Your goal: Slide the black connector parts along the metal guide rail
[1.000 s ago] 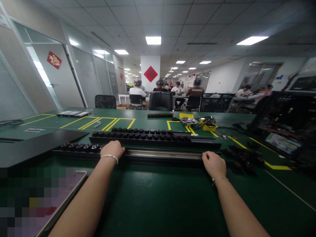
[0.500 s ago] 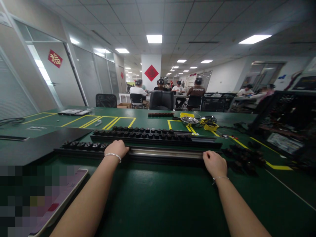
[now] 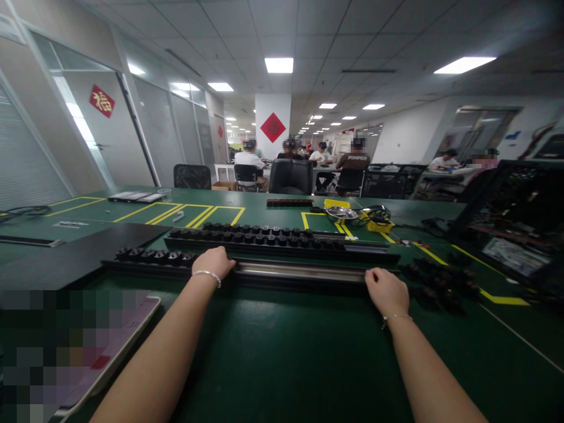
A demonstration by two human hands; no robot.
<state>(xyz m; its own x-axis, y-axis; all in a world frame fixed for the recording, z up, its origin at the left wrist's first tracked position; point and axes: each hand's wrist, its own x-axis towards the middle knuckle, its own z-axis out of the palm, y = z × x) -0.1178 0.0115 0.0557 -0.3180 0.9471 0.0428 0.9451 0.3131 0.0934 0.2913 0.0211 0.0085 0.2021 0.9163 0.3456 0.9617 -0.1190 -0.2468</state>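
A long black rail [image 3: 299, 284] with a bare metallic channel lies across the bench before me. Black socket-like modules [image 3: 154, 255] sit in a row along its left part. My left hand [image 3: 213, 264] is closed over the rail just right of that row; its fingertips are hidden, so whether it also grips a module cannot be seen. My right hand [image 3: 388, 291] has its fingers curled around the rail's right end. Just behind lies a second black rail [image 3: 365, 257], with rows of similar modules [image 3: 259, 236] at it.
Loose black parts [image 3: 440, 279] are piled to the right. A metal bowl [image 3: 341, 213] and yellow trays [image 3: 379, 225] stand farther back. A phone-like device [image 3: 127, 335], partly pixelated, lies at near left beside a dark sheet [image 3: 101, 252]. A dark rack [image 3: 515, 217] borders the right. Several people sit beyond.
The whole view has shifted slightly. Both hands keep their places on the rail, and no part has visibly moved along it.
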